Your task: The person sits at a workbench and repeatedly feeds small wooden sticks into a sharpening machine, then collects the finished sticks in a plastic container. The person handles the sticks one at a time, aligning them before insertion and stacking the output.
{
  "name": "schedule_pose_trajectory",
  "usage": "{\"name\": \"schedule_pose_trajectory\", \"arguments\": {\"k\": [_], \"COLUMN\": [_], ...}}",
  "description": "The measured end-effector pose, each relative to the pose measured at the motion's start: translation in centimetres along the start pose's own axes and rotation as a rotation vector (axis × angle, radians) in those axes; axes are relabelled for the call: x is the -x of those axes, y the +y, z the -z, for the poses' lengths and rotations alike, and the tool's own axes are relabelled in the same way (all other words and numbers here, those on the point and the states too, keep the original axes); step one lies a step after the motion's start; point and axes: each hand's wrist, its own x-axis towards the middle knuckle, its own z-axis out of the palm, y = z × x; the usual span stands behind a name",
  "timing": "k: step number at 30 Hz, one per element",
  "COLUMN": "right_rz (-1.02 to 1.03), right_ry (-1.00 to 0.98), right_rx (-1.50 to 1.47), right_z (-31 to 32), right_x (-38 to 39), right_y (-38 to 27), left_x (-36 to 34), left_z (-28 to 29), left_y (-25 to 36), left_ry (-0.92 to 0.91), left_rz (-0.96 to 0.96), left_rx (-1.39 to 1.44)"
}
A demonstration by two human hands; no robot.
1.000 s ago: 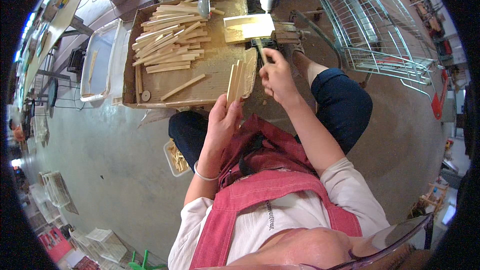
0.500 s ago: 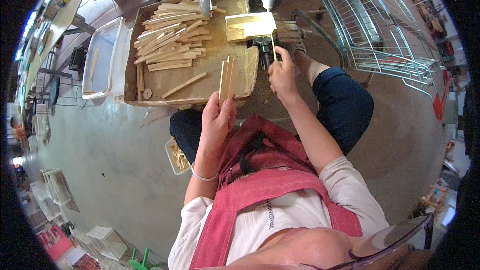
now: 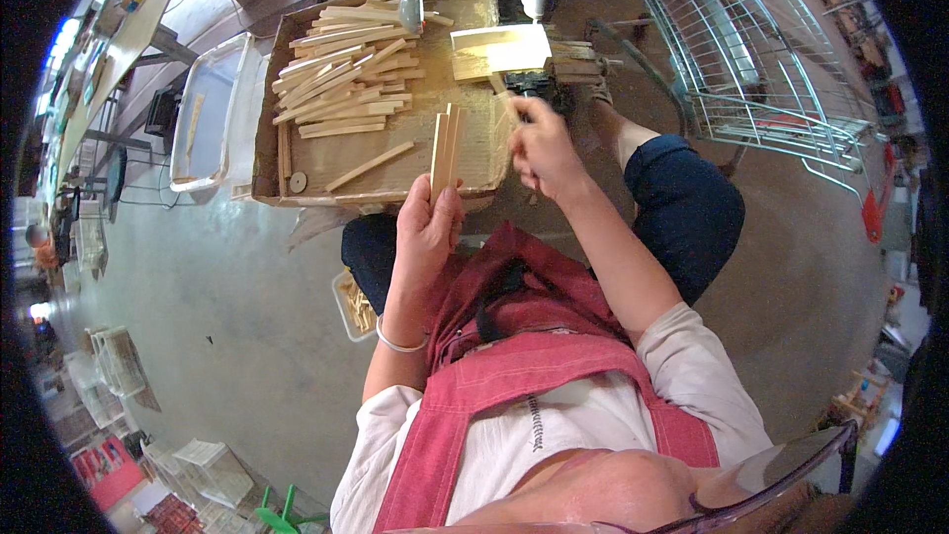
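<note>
My left hand (image 3: 425,227) is closed around a few flat wooden strips (image 3: 444,150), held upright over the near edge of a shallow cardboard box (image 3: 465,153). In my right hand (image 3: 547,150), a single wooden stick (image 3: 505,99) is pinched between thumb and fingers, slanting up and to the left. Its far end reaches just below a brightly lit wooden piece (image 3: 474,54) at the box's right side. Beneath a drill-like machine head (image 3: 538,0), a dark clamp (image 3: 531,85) sits beside that piece. Many loose wooden sticks (image 3: 346,69) are heaped in the box.
A lamp (image 3: 411,5) hangs over the box. To its left is a white plastic tub (image 3: 219,129). A wire rack cart (image 3: 766,89) stands at the right. Short wood pieces fill a small container (image 3: 351,307) by my left leg.
My right hand has shifted slightly left and down, and its stick has tipped from nearly upright to leaning left. My left hand keeps its strips in almost the same place.
</note>
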Motion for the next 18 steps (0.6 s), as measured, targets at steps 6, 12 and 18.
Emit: {"name": "schedule_pose_trajectory", "arguments": {"k": [6, 12, 18], "right_rz": [0.063, 0.095, 0.197], "right_ry": [0.211, 0.001, 0.0], "right_rx": [-0.113, -0.045, 0.31], "right_z": [-0.8, -0.9, 1.9], "right_x": [-2.2, -1.6, -1.5], "right_y": [0.2, 0.0, 1.8], "left_x": [-0.4, -1.0, -1.3], "left_z": [0.1, 0.4, 0.6], "left_y": [-0.2, 0.0, 0.5], "left_ry": [0.011, 0.027, 0.025], "left_rz": [-0.002, -0.03, -0.006], "left_rx": [-0.023, -0.075, -0.084]}}
